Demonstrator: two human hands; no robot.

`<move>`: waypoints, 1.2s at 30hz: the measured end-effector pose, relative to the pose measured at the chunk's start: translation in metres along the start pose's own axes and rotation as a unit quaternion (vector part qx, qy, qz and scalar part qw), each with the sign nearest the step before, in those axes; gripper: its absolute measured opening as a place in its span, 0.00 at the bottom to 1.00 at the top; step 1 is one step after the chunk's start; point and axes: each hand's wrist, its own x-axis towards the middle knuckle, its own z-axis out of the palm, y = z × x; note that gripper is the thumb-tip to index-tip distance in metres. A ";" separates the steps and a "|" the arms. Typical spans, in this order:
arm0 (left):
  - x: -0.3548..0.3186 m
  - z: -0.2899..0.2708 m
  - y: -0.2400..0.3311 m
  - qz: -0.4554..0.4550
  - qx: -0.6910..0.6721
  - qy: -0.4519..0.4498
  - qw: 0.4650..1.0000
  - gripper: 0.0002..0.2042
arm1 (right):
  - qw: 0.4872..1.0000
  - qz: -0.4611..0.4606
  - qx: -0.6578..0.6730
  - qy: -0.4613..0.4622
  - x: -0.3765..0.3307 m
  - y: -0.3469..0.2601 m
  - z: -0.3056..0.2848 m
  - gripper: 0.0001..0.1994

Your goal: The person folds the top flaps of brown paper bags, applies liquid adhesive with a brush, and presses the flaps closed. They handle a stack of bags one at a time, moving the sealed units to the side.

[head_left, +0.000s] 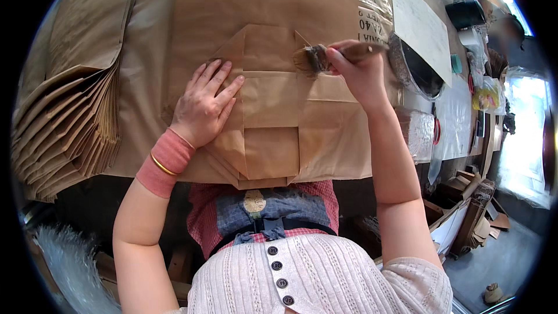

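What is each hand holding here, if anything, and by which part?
The right hand holds a brush by its brown handle, near the bristles. The left hand grips nothing; it lies flat on the folded brown paper.

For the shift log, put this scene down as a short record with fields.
Left hand: palm down, fingers spread, on the brown paper sheet with folded flaps
Right hand: gripping the wide brush with a brown wooden handle
Bristles: at the sheet's right-hand folds; contact unclear
Left wrist: pink fabric band with a thin gold-coloured bangle around it
Left side: fanned stack of folded brown paper
Right side: white rectangular board
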 end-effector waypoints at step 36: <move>-0.006 0.005 -0.005 -0.053 -0.076 0.077 0.993 0.15 | 0.953 -0.154 -0.255 0.054 0.054 -0.056 0.093 0.12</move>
